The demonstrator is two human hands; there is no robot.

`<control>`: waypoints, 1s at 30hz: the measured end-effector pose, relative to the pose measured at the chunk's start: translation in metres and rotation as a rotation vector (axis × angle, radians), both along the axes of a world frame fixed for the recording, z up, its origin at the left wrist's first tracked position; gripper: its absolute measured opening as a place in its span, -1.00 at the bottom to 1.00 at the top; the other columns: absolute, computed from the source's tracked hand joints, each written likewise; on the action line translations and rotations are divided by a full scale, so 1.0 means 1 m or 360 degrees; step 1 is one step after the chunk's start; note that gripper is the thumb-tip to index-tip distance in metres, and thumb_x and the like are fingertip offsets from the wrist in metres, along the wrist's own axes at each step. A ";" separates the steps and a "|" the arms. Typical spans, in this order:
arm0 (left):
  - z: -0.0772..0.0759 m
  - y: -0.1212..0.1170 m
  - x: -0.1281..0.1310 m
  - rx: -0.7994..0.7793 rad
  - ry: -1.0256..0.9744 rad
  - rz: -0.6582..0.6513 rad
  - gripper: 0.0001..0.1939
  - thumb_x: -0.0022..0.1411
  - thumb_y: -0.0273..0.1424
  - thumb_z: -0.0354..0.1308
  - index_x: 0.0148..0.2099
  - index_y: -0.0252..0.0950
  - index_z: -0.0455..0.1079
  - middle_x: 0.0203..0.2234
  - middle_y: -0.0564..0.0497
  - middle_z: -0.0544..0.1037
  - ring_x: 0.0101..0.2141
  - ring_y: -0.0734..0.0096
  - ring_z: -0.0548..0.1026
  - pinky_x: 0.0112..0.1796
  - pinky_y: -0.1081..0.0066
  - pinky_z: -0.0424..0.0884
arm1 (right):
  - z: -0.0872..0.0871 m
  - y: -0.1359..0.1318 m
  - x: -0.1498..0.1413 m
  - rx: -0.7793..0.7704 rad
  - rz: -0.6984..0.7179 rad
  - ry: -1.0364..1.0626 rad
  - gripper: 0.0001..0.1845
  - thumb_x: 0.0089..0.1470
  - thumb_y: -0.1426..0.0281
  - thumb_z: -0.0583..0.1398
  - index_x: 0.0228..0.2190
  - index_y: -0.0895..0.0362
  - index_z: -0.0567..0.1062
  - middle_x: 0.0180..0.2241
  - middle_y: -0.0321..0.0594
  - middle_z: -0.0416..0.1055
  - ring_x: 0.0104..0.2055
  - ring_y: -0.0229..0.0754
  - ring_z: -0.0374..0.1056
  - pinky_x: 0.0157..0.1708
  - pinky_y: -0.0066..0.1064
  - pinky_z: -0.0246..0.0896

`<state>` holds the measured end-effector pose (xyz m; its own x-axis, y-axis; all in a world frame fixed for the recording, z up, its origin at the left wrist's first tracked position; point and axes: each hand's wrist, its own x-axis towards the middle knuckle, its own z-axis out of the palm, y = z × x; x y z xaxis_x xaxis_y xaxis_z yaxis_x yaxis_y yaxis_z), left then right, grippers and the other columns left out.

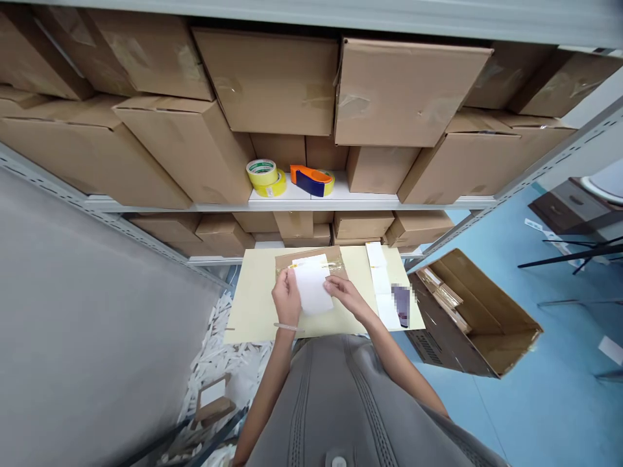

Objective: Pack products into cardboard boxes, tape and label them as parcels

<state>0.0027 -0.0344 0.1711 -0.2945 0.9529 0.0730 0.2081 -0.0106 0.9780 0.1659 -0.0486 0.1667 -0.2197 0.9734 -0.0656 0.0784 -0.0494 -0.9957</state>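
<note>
A small white paper sheet (314,290) is held over the board, its lower part blank. My left hand (286,298) pinches it along the upper left edge, with a bracelet at the wrist. On the right edge, the fingers of my right hand (343,292) are closed on the same sheet. Behind it lies a flat cardboard package (337,258) with shiny clear tape across it, and a white patch shows on it above the sheet. Everything rests on a pale yellow board (253,285). Right of my hands lies a folded strip of white paper (378,279).
A dark, pixelated phone-like object (402,305) lies at the board's right. Tape rolls (267,178) and an orange-and-blue tape dispenser (310,180) sit on the shelf among cardboard boxes (272,78). An open carton (479,314) holding flat packages stands right; paper scraps (214,350) cover the floor left.
</note>
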 end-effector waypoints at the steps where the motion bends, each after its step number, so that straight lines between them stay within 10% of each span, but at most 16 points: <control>1: 0.002 0.001 -0.002 0.0013 -0.0042 0.0084 -0.66 0.35 -0.13 -0.13 -0.27 -0.24 0.32 -0.49 0.07 0.44 -0.46 0.44 0.37 -0.45 0.50 0.28 | 0.001 -0.001 -0.001 -0.0051 0.0040 0.0056 -0.59 0.08 0.01 0.19 -0.31 0.11 0.52 -0.33 -0.25 0.51 -0.25 -0.17 0.41 -0.18 -0.34 0.28; 7: 0.012 0.003 -0.005 0.0136 0.0116 0.0244 -0.61 0.36 -0.17 -0.10 0.09 -0.28 0.28 -0.09 -0.13 0.53 -0.11 0.29 0.50 -0.15 0.38 0.42 | 0.003 -0.002 -0.001 -0.0121 -0.0074 0.0239 -0.60 -0.06 0.03 0.30 -0.43 0.14 0.55 -0.50 -0.24 0.52 -0.40 -0.17 0.46 -0.24 -0.32 0.32; 11: 0.023 -0.004 0.006 0.0605 0.0693 0.0027 -0.52 0.36 -0.25 -0.03 0.27 -0.25 0.16 0.23 -0.16 0.28 0.25 0.19 0.19 0.23 0.13 0.11 | 0.009 0.000 -0.006 -0.0037 -0.0365 0.0191 -0.61 -0.07 0.03 0.31 -0.46 0.13 0.56 -0.52 -0.23 0.52 -0.44 -0.15 0.46 -0.30 -0.31 0.35; 17: 0.022 -0.010 0.025 0.0834 0.0842 -0.0722 -0.60 0.41 -0.36 -0.14 0.23 -0.17 0.27 0.15 -0.01 0.41 0.21 0.32 0.28 0.29 0.02 0.03 | 0.029 -0.007 -0.008 0.0128 -0.0529 0.0263 -0.65 -0.02 0.06 0.29 -0.48 0.10 0.53 -0.50 -0.25 0.53 -0.41 -0.14 0.44 -0.29 -0.31 0.38; 30: 0.015 -0.009 0.018 0.0477 0.0629 -0.0665 -0.61 0.42 -0.31 -0.15 0.18 -0.12 0.35 0.06 0.09 0.50 0.22 0.28 0.27 0.20 0.13 0.28 | 0.035 -0.003 -0.010 0.0272 -0.0362 0.0182 -0.67 0.12 0.09 0.20 -0.31 0.08 0.57 -0.38 -0.22 0.54 -0.30 -0.12 0.46 -0.18 -0.30 0.35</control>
